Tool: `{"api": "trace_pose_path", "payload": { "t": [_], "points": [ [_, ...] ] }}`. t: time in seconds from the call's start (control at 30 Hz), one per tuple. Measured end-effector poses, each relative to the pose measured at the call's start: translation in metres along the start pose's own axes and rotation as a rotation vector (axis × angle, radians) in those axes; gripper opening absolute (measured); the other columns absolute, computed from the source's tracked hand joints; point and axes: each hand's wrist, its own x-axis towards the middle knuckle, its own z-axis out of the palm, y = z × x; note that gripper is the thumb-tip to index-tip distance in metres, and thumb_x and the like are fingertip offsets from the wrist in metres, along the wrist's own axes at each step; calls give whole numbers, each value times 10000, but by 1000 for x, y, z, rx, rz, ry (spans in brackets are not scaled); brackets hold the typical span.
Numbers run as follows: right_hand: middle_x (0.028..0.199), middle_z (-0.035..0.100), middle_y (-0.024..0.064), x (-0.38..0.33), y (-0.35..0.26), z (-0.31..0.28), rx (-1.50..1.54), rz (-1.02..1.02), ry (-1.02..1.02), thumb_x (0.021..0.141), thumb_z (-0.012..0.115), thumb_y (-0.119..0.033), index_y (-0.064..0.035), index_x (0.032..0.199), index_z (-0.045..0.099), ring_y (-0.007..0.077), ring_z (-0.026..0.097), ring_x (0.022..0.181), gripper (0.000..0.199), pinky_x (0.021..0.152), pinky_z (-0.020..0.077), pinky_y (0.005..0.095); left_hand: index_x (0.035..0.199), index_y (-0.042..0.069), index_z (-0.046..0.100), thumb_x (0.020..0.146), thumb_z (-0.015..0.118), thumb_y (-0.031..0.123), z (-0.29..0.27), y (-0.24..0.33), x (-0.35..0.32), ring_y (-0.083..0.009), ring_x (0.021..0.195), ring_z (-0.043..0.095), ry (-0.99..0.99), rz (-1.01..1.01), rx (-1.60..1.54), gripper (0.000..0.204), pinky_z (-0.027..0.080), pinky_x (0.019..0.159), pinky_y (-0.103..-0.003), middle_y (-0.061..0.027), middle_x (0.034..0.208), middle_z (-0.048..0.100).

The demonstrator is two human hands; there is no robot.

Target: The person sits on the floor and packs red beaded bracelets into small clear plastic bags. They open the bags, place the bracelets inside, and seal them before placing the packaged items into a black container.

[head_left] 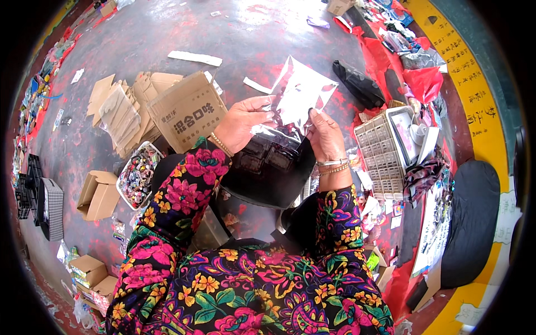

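My left hand (245, 121) pinches the left edge of a plastic bag, white and glossy at its top (307, 92) and see-through lower down. The bag's right edge is gripped between the fingers and thumb of my right hand (326, 135). Between the hands the bag is stretched out, its upper part spread away from me. Directly beneath lies a black, smooth-rimmed tub or sheet (268, 192) over my lap. Several small dark square packets (265, 159) show there; I cannot tell whether they lie inside the bag or under it.
Flattened cardboard (187, 111) lies at the far left. Nearer stand a white basket of small colourful items (139, 173) and an open carton (99, 195). On the right are a beige plastic crate (382, 151), a black bag (357, 84) and a black cushion (472, 223).
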Motion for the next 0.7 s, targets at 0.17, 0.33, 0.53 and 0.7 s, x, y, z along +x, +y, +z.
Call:
{"api": "trace_pose_path", "payload": {
  "t": [0.17, 0.33, 0.53, 0.7],
  "points": [
    [841, 648, 11, -4, -6, -1, -176, 63, -29, 809, 672, -147, -40, 961, 641, 88, 596, 734, 189, 629, 471, 214, 1208, -54, 487, 880, 504, 7, -4, -6, 4, -179, 946, 597, 40, 78, 85, 334, 494, 821, -309, -111, 1080, 600],
    [868, 655, 33, -2, -2, -3, -273, 88, -123, 828, 635, -90, -19, 980, 638, 109, 602, 752, 168, 657, 466, 236, 1193, -43, 503, 885, 527, 48, 4, -1, -1, -162, 932, 604, 54, 50, 141, 322, 495, 806, -285, -103, 1063, 604],
    [864, 655, 38, -4, 0, 3, -179, 71, -87, 810, 660, -102, 2, 973, 644, 103, 595, 765, 195, 679, 463, 223, 1081, -10, 563, 868, 576, 97, 13, 11, -5, -143, 895, 608, 60, -135, 179, 239, 494, 775, -264, -72, 1004, 618],
    [858, 653, 35, -4, -1, 6, -125, 94, -48, 805, 673, -117, 2, 962, 650, 95, 591, 749, 198, 677, 459, 219, 966, 21, 597, 834, 629, 127, 6, 4, -6, -120, 825, 602, 41, -256, 285, 172, 477, 754, -241, -45, 894, 632]
  ]
}}
